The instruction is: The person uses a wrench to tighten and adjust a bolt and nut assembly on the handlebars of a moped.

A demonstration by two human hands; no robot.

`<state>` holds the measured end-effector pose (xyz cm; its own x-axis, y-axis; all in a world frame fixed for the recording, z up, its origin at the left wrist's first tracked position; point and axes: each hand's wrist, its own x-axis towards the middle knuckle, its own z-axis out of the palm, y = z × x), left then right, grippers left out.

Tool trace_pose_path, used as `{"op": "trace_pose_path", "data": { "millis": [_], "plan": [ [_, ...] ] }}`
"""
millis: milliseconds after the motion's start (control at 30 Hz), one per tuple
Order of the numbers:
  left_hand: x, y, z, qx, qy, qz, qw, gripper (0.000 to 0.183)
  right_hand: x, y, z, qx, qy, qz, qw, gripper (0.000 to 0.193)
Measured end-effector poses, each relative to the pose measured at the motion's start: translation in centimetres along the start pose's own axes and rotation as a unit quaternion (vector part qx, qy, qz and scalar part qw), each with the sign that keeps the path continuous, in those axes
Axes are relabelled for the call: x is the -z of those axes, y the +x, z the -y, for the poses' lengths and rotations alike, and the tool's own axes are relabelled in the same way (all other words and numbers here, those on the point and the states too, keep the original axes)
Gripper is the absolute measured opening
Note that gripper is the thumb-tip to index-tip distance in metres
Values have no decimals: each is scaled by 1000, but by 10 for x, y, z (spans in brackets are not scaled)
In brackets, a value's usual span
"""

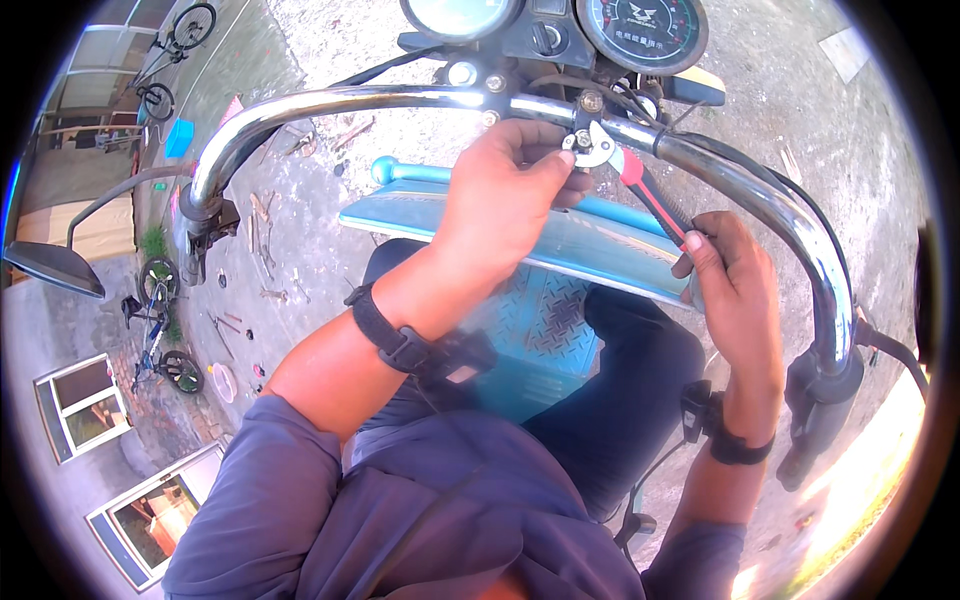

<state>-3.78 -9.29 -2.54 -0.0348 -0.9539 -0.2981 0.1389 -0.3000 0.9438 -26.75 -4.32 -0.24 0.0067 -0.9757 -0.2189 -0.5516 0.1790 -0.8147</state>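
The step in hand is judged to be the working of a small fastener (583, 138) with a wrench (641, 187) just below the middle of the chrome handlebar (400, 97); whether it is being tightened or loosened cannot be told. The wrench is set on the near side of the handlebar, its jaws placed at the fastener and its handle slanted down to the right. The tail of that handle is clasped by the right grip (735, 275), between thumb and curled fingers. The left grip (505, 185) is brought in close under the handlebar, thumb and fingertips gathered beside the wrench head; whether anything is pinched there cannot be told. For the next move, the head would need to be kept seated and the handle swung without the handlebar being knocked.

The handlebar is formed of a bright, mirror-smooth tube bent back at both ends. The wrench is made of pale, hooked metal, with a red-and-black handle ribbed along one side. Nearer the body than the handlebar, a glossy blue panel (430, 215) and a footboard (560, 320) of raised tread pattern are seen; beyond it, round glass-faced gauges (645, 30) are mounted.
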Motion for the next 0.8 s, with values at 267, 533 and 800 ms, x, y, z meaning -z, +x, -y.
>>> {"op": "trace_pose_path", "data": {
  "millis": [267, 533, 800],
  "plan": [
    [0, -1, 2, -7, -32, -2, 999, 25, -12, -10, -3, 46, -41, -19, 998, 15],
    [-2, 4, -1, -19, -16, -8, 1000, 26, -8, -11, 2, 26, -58, -6, 998, 16],
    [-3, 3, -1, -38, 29, -34, 998, 26, -38, -31, 12, 8, 10, 55, 998, 23]
  ]
}}
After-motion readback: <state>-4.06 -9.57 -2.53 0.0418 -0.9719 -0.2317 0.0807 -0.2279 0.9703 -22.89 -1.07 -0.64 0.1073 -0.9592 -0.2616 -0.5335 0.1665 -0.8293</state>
